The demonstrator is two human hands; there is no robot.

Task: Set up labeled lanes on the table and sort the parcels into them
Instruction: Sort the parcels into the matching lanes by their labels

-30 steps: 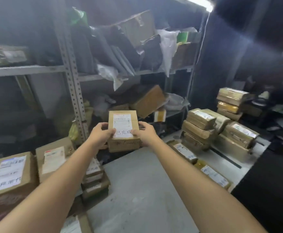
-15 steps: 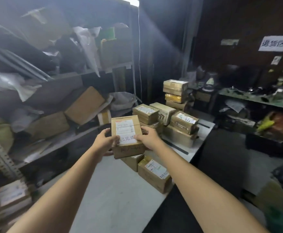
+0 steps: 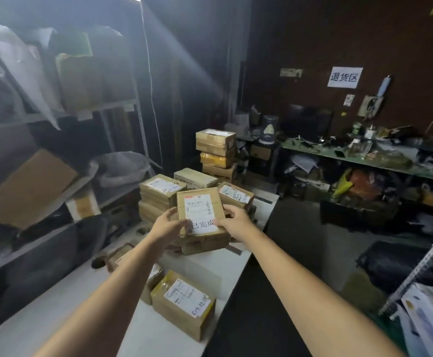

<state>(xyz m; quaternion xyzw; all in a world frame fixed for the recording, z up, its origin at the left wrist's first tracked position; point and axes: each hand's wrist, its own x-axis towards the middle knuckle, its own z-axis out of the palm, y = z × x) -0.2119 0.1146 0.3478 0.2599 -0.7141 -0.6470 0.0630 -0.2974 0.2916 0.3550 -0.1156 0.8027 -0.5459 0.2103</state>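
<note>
I hold a small brown cardboard parcel with a white shipping label and a handwritten white slip, out in front of me above the grey table. My left hand grips its left edge and my right hand grips its right edge. Just behind it rises a pile of taped parcels, with a taller stack at the table's far end. A yellow-taped parcel with a handwritten label lies on the table near me, under my left forearm.
Metal shelving crammed with boxes and bags runs along the left. A cluttered green workbench lines the dark right wall under a white paper sign. A wire rack stands at the right edge, with dark floor between.
My view has swung right, from the left shelves toward the table's far end. The parcel, still gripped by both hands, has travelled right and now hangs in front of the parcel pile.
</note>
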